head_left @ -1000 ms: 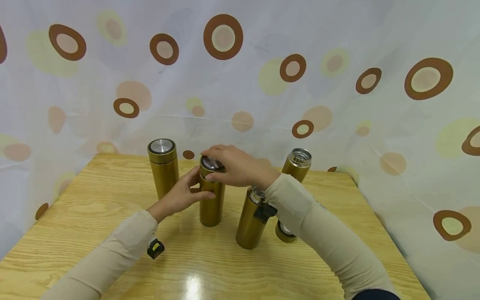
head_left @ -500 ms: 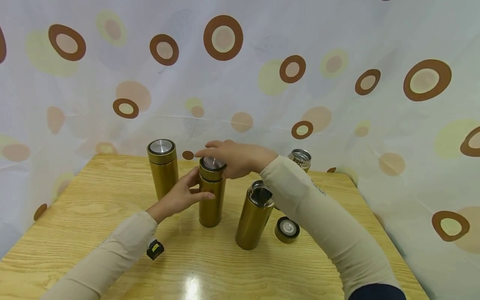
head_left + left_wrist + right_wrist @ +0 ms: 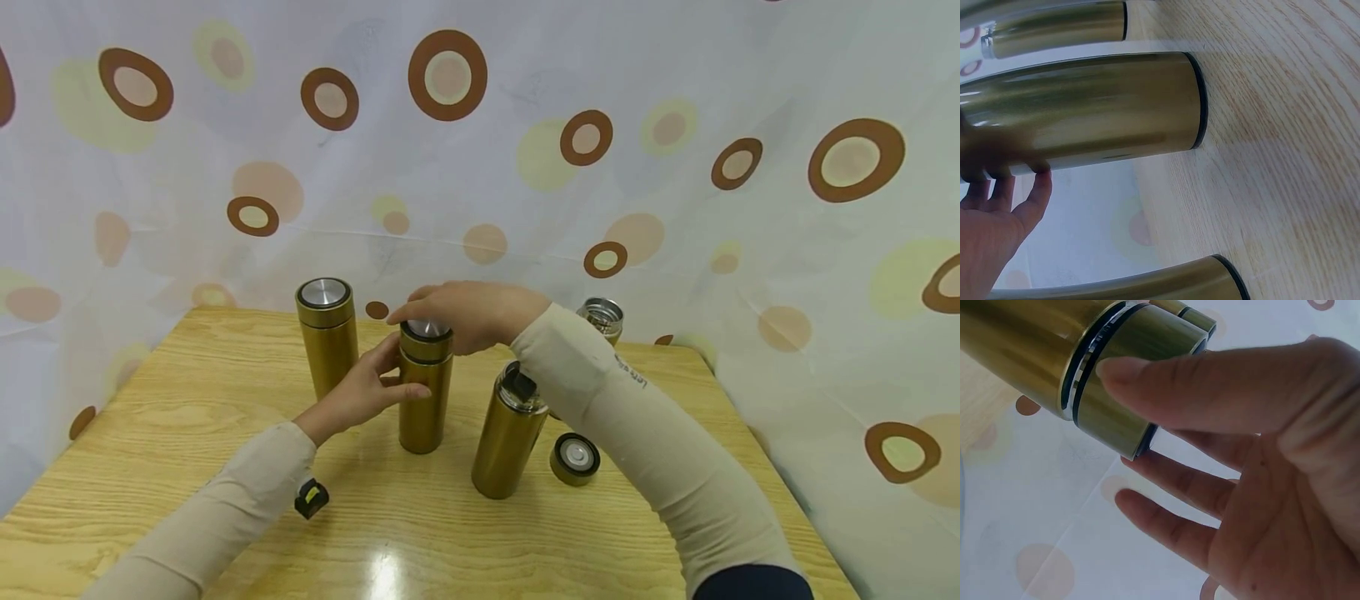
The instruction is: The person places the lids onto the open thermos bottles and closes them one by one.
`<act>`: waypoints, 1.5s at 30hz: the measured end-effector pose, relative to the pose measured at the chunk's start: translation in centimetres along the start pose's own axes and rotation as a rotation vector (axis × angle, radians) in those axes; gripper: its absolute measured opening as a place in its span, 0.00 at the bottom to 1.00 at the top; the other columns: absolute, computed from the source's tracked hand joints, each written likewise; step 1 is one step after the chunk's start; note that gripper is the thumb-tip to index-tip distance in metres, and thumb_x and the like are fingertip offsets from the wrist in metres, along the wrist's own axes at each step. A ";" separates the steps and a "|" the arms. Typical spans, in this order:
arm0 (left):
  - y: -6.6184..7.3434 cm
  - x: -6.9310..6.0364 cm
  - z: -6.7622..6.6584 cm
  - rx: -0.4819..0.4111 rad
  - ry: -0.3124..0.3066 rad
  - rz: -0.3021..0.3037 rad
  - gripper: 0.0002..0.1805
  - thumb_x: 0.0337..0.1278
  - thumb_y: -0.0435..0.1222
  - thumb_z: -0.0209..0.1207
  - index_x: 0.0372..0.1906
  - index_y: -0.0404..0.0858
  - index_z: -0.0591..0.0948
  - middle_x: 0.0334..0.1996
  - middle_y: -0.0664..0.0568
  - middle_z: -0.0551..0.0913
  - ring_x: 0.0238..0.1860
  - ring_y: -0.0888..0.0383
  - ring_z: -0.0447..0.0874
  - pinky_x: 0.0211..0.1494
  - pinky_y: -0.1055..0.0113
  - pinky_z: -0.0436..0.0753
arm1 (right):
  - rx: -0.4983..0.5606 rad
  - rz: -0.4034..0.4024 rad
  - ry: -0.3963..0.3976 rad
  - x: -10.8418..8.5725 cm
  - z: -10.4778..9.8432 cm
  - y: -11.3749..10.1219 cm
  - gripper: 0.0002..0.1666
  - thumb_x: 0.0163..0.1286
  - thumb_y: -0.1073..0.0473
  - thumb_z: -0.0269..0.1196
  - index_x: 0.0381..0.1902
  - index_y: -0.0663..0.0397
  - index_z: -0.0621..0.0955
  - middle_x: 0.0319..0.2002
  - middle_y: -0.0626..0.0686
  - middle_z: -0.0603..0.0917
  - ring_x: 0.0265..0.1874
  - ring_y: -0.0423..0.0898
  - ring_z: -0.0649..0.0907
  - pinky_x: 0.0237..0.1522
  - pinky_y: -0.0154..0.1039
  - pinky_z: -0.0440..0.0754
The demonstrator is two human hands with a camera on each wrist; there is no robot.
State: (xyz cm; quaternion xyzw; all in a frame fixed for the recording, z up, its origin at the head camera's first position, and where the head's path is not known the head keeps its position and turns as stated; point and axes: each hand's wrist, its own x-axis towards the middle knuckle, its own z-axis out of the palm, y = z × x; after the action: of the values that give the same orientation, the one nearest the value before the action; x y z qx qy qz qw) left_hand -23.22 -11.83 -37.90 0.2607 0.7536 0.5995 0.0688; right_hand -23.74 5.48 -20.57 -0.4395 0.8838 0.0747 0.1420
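An upright gold flask (image 3: 422, 417) stands between both hands, its steel-topped lid (image 3: 426, 348) on its neck. My left hand (image 3: 365, 390) grips the body from the left; the left wrist view has its fingers against the flask (image 3: 1097, 109). Over the top of the lid lies my right hand (image 3: 480, 315). In the right wrist view the thumb of this hand (image 3: 1260, 437) presses the side of the lid (image 3: 1129, 381), other fingers reach its far edge, and a thin silvery gap shows between lid and body.
A lidded gold flask (image 3: 328, 342) stands at the left. Right of the held flask is a lidless one (image 3: 504, 446), with another lidless flask (image 3: 602, 317) farther back, partly behind my right sleeve. A loose lid (image 3: 574, 460) lies with its inner side up on the table (image 3: 450, 550).
My right hand has shifted its hold on the lid, its wrist rising and its fingers reaching farther over the top. The left hand stays on the flask.
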 end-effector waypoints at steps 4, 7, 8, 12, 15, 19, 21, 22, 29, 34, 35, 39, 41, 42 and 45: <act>0.0 0.0 0.0 -0.005 0.002 0.001 0.47 0.56 0.38 0.66 0.75 0.52 0.51 0.71 0.48 0.60 0.69 0.43 0.62 0.67 0.45 0.67 | 0.009 -0.003 0.002 0.1 0.1 0.1 0.46 0.58 0.79 0.57 0.72 0.41 0.65 0.70 0.51 0.65 0.64 0.49 0.70 0.59 0.41 0.75; 0.0 0.0 0.0 -0.004 0.003 -0.001 0.48 0.55 0.39 0.66 0.76 0.52 0.50 0.71 0.48 0.59 0.70 0.42 0.61 0.67 0.45 0.68 | 0.006 -0.007 0.019 0.1 0.2 0.3 0.46 0.58 0.79 0.59 0.71 0.42 0.66 0.69 0.52 0.67 0.64 0.49 0.71 0.61 0.42 0.73; 0.0 0.0 0.0 -0.003 0.003 -0.004 0.49 0.55 0.39 0.66 0.76 0.52 0.50 0.72 0.48 0.59 0.70 0.42 0.61 0.67 0.45 0.67 | 0.002 -0.009 0.025 0.1 0.2 0.3 0.45 0.58 0.78 0.59 0.71 0.42 0.66 0.68 0.52 0.68 0.64 0.49 0.71 0.62 0.42 0.73; 0.0 0.0 0.1 0.008 0.007 -0.017 0.50 0.55 0.41 0.66 0.76 0.51 0.48 0.73 0.48 0.57 0.70 0.42 0.60 0.67 0.45 0.67 | -0.002 -0.007 0.043 0.2 0.5 0.5 0.45 0.58 0.77 0.60 0.72 0.42 0.65 0.67 0.53 0.70 0.63 0.49 0.72 0.63 0.43 0.72; 0.0 0.0 0.0 0.012 0.009 -0.022 0.50 0.55 0.41 0.66 0.76 0.51 0.48 0.73 0.48 0.57 0.70 0.42 0.60 0.67 0.45 0.68 | -0.003 0.001 0.043 0.3 0.6 0.5 0.46 0.59 0.76 0.61 0.72 0.42 0.65 0.65 0.54 0.71 0.60 0.49 0.74 0.61 0.42 0.73; 0.0 0.0 0.0 0.010 0.007 -0.011 0.49 0.56 0.40 0.66 0.76 0.51 0.49 0.72 0.48 0.58 0.70 0.42 0.60 0.66 0.45 0.68 | -0.025 0.022 0.030 0.4 0.7 0.2 0.45 0.61 0.72 0.65 0.73 0.42 0.63 0.61 0.54 0.74 0.55 0.48 0.77 0.58 0.41 0.75; 0.0 0.0 0.0 0.008 0.009 -0.005 0.48 0.56 0.39 0.66 0.76 0.51 0.50 0.72 0.48 0.59 0.70 0.42 0.61 0.66 0.45 0.69 | -0.036 0.036 0.018 0.4 0.7 0.1 0.45 0.62 0.68 0.66 0.73 0.42 0.62 0.58 0.54 0.74 0.53 0.48 0.77 0.57 0.40 0.76; 0.0 0.0 0.1 0.008 0.008 -0.002 0.47 0.55 0.39 0.66 0.76 0.51 0.51 0.71 0.48 0.60 0.70 0.42 0.61 0.66 0.45 0.69 | -0.041 0.044 0.012 0.4 0.7 0.1 0.44 0.63 0.66 0.66 0.73 0.42 0.62 0.57 0.54 0.75 0.52 0.47 0.77 0.56 0.40 0.76; 0.1 0.0 0.1 0.009 0.006 0.012 0.46 0.55 0.38 0.66 0.75 0.53 0.54 0.70 0.48 0.61 0.69 0.42 0.62 0.65 0.45 0.69 | -0.036 0.103 0.000 0.3 0.5 -0.3 0.41 0.67 0.58 0.64 0.74 0.44 0.60 0.53 0.54 0.75 0.48 0.47 0.77 0.53 0.40 0.76; 0.0 0.1 0.0 0.014 0.003 0.019 0.45 0.55 0.39 0.66 0.75 0.55 0.54 0.70 0.49 0.61 0.69 0.42 0.62 0.65 0.44 0.69 | -0.040 0.152 -0.003 0.3 0.5 -0.5 0.41 0.68 0.54 0.63 0.74 0.43 0.60 0.53 0.54 0.74 0.48 0.47 0.77 0.53 0.41 0.76; 0.0 0.1 0.0 0.015 0.002 0.019 0.46 0.56 0.39 0.66 0.75 0.55 0.54 0.71 0.49 0.60 0.69 0.42 0.62 0.65 0.44 0.69 | -0.044 0.163 -0.007 0.2 0.4 -0.6 0.41 0.68 0.53 0.63 0.74 0.43 0.60 0.53 0.54 0.74 0.48 0.47 0.77 0.53 0.42 0.76; -0.1 0.0 0.0 0.016 -0.001 0.026 0.45 0.56 0.39 0.66 0.75 0.55 0.54 0.70 0.49 0.61 0.69 0.42 0.62 0.65 0.44 0.69 | -0.052 0.200 -0.020 0.2 0.4 -0.9 0.40 0.68 0.48 0.62 0.74 0.44 0.60 0.57 0.54 0.73 0.52 0.48 0.77 0.56 0.42 0.76; -0.1 0.0 0.0 0.013 -0.001 0.031 0.45 0.55 0.38 0.66 0.75 0.55 0.54 0.70 0.49 0.61 0.69 0.43 0.63 0.65 0.45 0.70 | -0.049 0.214 -0.019 0.2 0.4 -1.0 0.39 0.68 0.46 0.61 0.73 0.44 0.61 0.58 0.54 0.72 0.54 0.49 0.77 0.57 0.43 0.76; -0.1 0.0 0.0 0.012 0.000 0.034 0.45 0.55 0.38 0.66 0.75 0.55 0.54 0.70 0.50 0.61 0.69 0.43 0.63 0.65 0.45 0.70 | -0.047 0.220 -0.015 0.2 0.4 -1.1 0.37 0.68 0.45 0.61 0.72 0.45 0.63 0.57 0.54 0.73 0.53 0.49 0.77 0.55 0.43 0.76; -0.2 0.0 0.0 0.012 0.004 0.037 0.46 0.55 0.38 0.66 0.75 0.55 0.54 0.71 0.51 0.60 0.69 0.43 0.63 0.65 0.46 0.71 | -0.024 0.251 0.001 0.3 0.5 -1.2 0.30 0.69 0.41 0.59 0.64 0.47 0.71 0.51 0.54 0.74 0.46 0.49 0.78 0.47 0.41 0.77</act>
State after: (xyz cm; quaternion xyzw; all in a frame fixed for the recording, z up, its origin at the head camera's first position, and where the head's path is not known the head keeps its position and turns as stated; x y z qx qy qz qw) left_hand -23.30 -11.79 -38.05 0.2738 0.7524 0.5966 0.0548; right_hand -22.88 4.70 -21.15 -0.3270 0.9310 0.1021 0.1259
